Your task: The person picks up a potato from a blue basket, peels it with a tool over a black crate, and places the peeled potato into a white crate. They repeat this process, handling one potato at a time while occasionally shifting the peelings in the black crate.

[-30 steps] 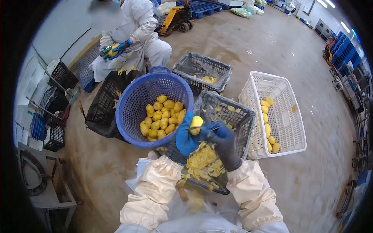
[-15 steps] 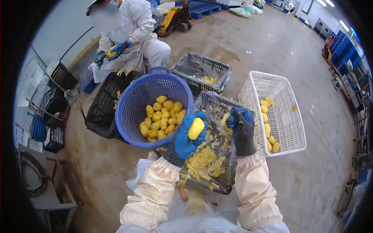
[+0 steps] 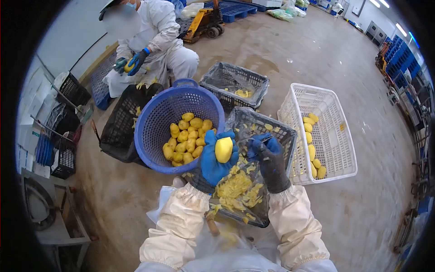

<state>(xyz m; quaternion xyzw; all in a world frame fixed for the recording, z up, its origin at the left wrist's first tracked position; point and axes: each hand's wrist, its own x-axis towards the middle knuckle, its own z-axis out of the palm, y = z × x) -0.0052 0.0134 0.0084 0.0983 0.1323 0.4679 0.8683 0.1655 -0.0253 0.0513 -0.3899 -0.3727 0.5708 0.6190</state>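
Note:
A partly peeled yellow potato [image 3: 224,150] rests in the curled fingers of my left hand [image 3: 213,165], gloved in blue. Close by on the right, my right hand [image 3: 271,163] wears a dark blue and black glove. Its fingers are closed round a small peeler, mostly hidden by the glove. Both hands are above a black crate [image 3: 290,131] lined with dark plastic, with potato peelings [image 3: 235,188] heaped inside. To the left, a blue round basket [image 3: 147,118] contains several potatoes [image 3: 188,138]. Several peeled potatoes [image 3: 311,152] lie along the left side of a white crate [image 3: 337,149].
Another lined black crate [image 3: 213,81] with some peelings stands beyond the basket. A black bag-lined crate [image 3: 120,131] is at the left. Behind it, a seated co-worker [image 3: 158,31] in white holds a potato in gloved hands. A yellow pallet jack [image 3: 199,25] stands farther back.
My right hand has moved left, nearer the potato, and the strip of peel hanging by it is gone. My left hand has shifted slightly left and turned the potato more upright.

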